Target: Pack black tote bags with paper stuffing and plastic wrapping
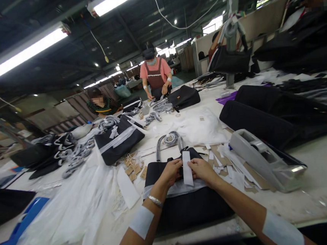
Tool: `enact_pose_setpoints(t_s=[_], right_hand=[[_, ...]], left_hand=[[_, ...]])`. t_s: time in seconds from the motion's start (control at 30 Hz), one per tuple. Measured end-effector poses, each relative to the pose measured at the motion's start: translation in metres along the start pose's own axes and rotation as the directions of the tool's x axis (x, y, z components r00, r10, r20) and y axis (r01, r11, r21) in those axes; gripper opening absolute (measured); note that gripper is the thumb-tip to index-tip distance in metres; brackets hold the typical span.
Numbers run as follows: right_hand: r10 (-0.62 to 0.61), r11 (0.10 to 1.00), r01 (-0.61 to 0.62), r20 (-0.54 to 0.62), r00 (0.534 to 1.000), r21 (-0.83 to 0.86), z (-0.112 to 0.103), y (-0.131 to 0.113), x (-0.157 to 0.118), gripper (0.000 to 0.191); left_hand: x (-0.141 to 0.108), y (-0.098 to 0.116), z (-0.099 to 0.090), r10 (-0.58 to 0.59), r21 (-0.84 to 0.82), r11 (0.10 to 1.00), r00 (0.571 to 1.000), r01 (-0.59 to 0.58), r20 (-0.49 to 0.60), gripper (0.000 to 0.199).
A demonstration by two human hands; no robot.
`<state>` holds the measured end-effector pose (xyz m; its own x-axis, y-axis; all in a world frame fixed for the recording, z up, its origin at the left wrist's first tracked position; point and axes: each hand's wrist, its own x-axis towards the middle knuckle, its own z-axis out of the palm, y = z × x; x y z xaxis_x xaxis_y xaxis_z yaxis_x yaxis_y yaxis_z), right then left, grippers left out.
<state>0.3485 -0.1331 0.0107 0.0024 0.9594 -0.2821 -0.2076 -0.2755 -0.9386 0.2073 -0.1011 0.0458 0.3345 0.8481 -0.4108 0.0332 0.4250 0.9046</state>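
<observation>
A black handbag [192,209] lies in front of me at the table's near edge, with a translucent wrap band [175,190] across it. Its handle [160,147], wrapped in grey film, loops up behind. Over the bag stands a narrow white strip [187,170]. My right hand [203,171] pinches the strip's right edge. From the other side my left hand [172,172] has its closed fingertips at the left edge of the strip, close against the bag; the exact grip is partly hidden.
To the right sits a grey tape dispenser [262,159] beside paper scraps [224,159]. Black bags [255,124] are piled behind it. Clear plastic sleeves [70,207] spread leftward, near cardboard tags [133,167] and another wrapped bag [119,141]. A co-worker [156,73] stands across the table.
</observation>
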Motion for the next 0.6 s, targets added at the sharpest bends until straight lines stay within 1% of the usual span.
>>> enact_pose_setpoints(t_s=[0.1,0.23,0.33,0.43,0.5,0.53,0.57,0.6], right_hand=[[-0.015,1.0,0.015,-0.002,1.0,-0.007,0.001,0.0,0.0,0.019],[-0.082,0.997,0.083,-0.038,0.996,0.003,0.003,-0.006,-0.011,0.022],[-0.201,0.979,0.203,-0.056,0.978,0.022,0.004,-0.018,-0.025,0.025],[-0.356,0.934,0.356,-0.007,0.935,0.043,0.002,-0.037,-0.045,0.028],[-0.402,0.916,0.401,-0.033,0.915,-0.015,-0.005,-0.05,-0.061,0.031],[-0.409,0.911,0.403,-0.075,0.909,-0.086,-0.011,-0.055,-0.07,0.032],[-0.419,0.901,0.392,-0.141,0.897,-0.185,-0.02,-0.059,-0.078,0.034],[-0.429,0.884,0.363,-0.206,0.879,-0.295,-0.03,-0.06,-0.085,0.037]], left_hand=[[0.001,-0.001,-0.004,0.006,-0.001,1.0,1.0,-0.006,-0.007,0.035],[0.003,-0.005,-0.005,0.043,-0.014,0.999,0.999,-0.042,0.029,0.046],[0.006,-0.011,-0.006,0.059,-0.027,0.998,0.995,-0.057,0.086,0.049],[0.011,-0.017,-0.008,0.066,-0.058,0.997,0.991,-0.059,0.119,0.044],[0.011,-0.021,-0.01,0.078,-0.095,0.993,0.992,-0.068,0.1,0.038],[0.009,-0.022,-0.01,0.086,-0.116,0.99,0.993,-0.076,0.082,0.036],[0.007,-0.024,-0.01,0.095,-0.134,0.987,0.993,-0.086,0.064,0.033],[0.005,-0.025,-0.01,0.104,-0.15,0.984,0.993,-0.096,0.047,0.032]])
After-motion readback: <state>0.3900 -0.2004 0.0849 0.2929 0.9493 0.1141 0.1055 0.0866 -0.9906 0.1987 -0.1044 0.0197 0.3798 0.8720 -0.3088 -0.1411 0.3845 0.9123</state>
